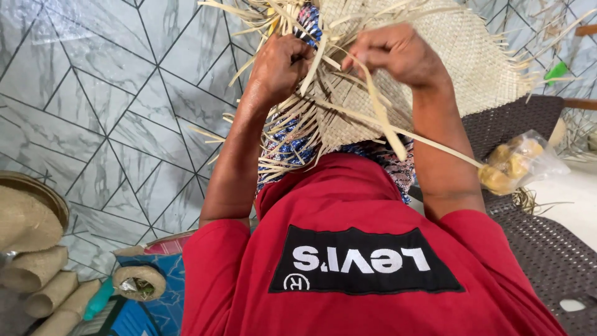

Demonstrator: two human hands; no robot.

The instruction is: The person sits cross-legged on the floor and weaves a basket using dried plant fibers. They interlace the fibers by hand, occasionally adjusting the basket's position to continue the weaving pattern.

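Woven mat (448, 56): pale straw, half-plaited, resting on the lap at top centre, loose strips fanning from its edge.
Left hand (280, 65): fingers curled tight, gripping strips at the mat edge.
Right hand (398, 56): fingers pinched shut on a long loose strip (388, 124) trailing toward the body.
Wicker seat (547, 249): dark brown, at right, bearing a clear bag of yellow pieces (516, 163).
Rolled mats (37, 280): lower left, on grey tiled floor (93, 93).
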